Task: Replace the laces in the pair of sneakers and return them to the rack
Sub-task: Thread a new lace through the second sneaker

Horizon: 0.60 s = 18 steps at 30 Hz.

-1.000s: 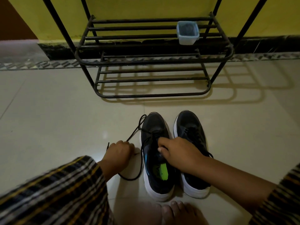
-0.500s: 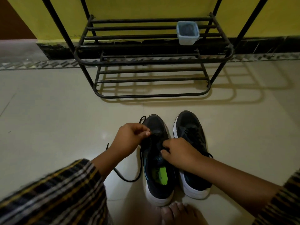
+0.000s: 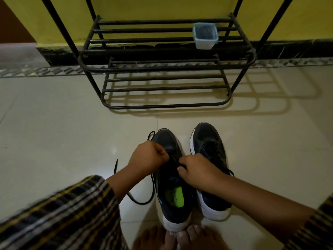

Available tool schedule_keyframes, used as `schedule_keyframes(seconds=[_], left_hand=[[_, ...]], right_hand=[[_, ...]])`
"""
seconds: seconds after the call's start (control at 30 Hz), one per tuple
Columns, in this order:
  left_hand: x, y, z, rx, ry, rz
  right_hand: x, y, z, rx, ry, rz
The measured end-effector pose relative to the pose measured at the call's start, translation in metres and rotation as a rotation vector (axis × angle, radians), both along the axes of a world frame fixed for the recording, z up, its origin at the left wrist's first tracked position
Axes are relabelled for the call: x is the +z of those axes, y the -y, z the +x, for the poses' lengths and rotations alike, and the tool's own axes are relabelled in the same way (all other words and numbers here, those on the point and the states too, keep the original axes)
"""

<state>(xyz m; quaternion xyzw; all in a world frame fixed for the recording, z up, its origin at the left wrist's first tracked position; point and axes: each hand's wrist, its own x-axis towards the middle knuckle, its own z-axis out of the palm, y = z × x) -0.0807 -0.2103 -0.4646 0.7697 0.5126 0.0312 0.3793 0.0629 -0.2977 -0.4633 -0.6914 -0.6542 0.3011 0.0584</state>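
Two black sneakers with white soles stand side by side on the floor, toes toward the rack. The left sneaker (image 3: 172, 193) has a green insole. The right sneaker (image 3: 210, 141) is laced. A black lace (image 3: 144, 200) loops on the floor left of the left sneaker. My left hand (image 3: 146, 157) pinches the lace over the left sneaker's eyelets. My right hand (image 3: 197, 171) grips the lace on the sneaker's right side of the tongue. The black metal shoe rack (image 3: 165, 67) stands against the yellow wall beyond.
A small clear plastic container (image 3: 205, 36) sits on the rack's upper shelf at the right. My bare toes (image 3: 180, 237) touch the left sneaker's heel. Pale floor tiles spread to both sides of the shoes.
My left hand rose from the floor beside the sneaker to its eyelets, bringing the lace along. My right hand stayed on the tongue area. The sneaker slid slightly toward me.
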Motion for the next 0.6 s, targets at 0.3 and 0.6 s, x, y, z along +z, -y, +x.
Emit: schedule_keyframes(seconds=[0.3, 0.6], left_hand=[[-0.014, 0.012, 0.004, 0.139, 0.167, -0.069], [-0.024, 0.025, 0.005, 0.309, 0.395, -0.255]], right_hand=[[0.0, -0.001, 0.003, 0.04, 0.014, 0.024], [0.0, 0.001, 0.001, 0.095, 0.041, 0.066]])
